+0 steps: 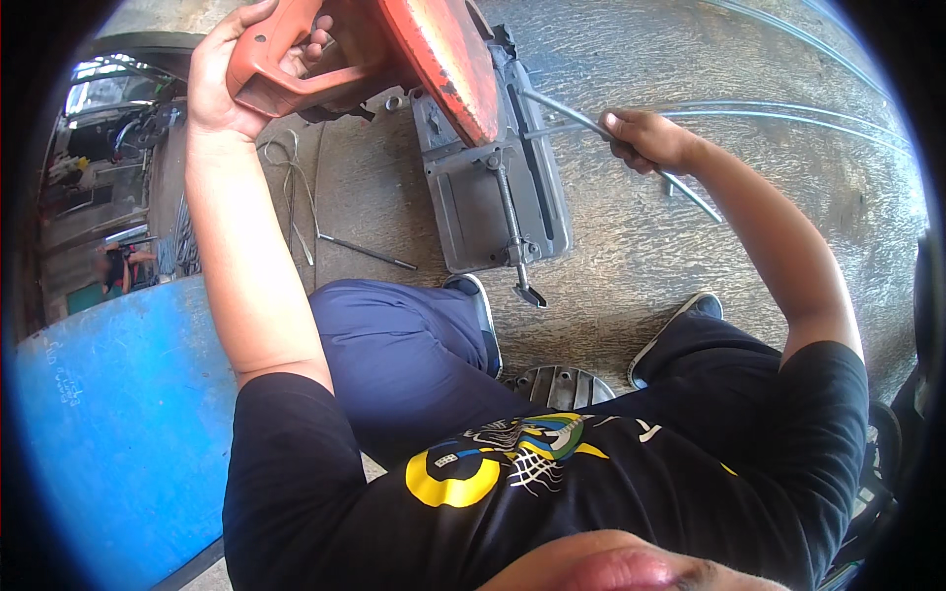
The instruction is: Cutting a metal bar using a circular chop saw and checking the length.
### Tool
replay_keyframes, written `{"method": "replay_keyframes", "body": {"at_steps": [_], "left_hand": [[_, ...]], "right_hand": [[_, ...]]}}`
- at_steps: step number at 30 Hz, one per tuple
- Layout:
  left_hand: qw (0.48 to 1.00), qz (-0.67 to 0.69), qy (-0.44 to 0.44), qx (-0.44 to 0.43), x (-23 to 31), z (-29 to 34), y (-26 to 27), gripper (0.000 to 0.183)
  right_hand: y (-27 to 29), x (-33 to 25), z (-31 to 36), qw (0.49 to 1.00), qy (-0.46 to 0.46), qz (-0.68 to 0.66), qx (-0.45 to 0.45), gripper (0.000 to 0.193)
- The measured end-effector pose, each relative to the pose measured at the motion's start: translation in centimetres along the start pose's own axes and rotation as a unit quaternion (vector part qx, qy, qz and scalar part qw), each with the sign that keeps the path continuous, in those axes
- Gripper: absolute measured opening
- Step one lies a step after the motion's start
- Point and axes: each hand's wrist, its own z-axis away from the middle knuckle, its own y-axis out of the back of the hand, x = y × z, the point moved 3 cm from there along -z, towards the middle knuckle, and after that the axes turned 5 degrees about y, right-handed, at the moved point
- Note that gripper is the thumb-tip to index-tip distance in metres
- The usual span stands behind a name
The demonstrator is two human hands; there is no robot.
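My left hand is wrapped around the orange handle of a chop saw at the upper left. The saw's worn orange blade guard is above its grey metal base; the blade itself is hidden. A clamp screw with a crank runs along the base toward me. On the right, my right hand is closed around a thin metal rod. The rod slants from the saw's right side, through my fingers, down to the right; whether its far end touches the clamp, I cannot tell.
Long thin rods extend over the floor at the right. Bent wire and a short dark bar lie left of the base. A blue panel is at my left. A slotted metal seat shows between my legs.
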Motion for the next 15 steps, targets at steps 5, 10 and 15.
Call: {"method": "replay_keyframes", "body": {"at_steps": [5, 10, 15], "left_hand": [[1.000, 0.001, 0.005, -0.014, 0.0, 0.1, 0.1, 0.051], [1.000, 0.005, 0.002, 0.016, 0.0, 0.1, 0.2, 0.051], [1.000, -0.009, -0.002, 0.017, 0.1, 0.2, -0.2, 0.050]], "right_hand": [[0.2, -0.1, -0.2, 0.989, 0.011, 0.135, 0.065, 0.034], [-0.3, 1.3, -1.0, 0.996, 0.018, 0.059, 0.057, 0.029], [-2.1, 2.9, -0.9, 0.999, -0.014, -0.027, 0.038, 0.029]]}}
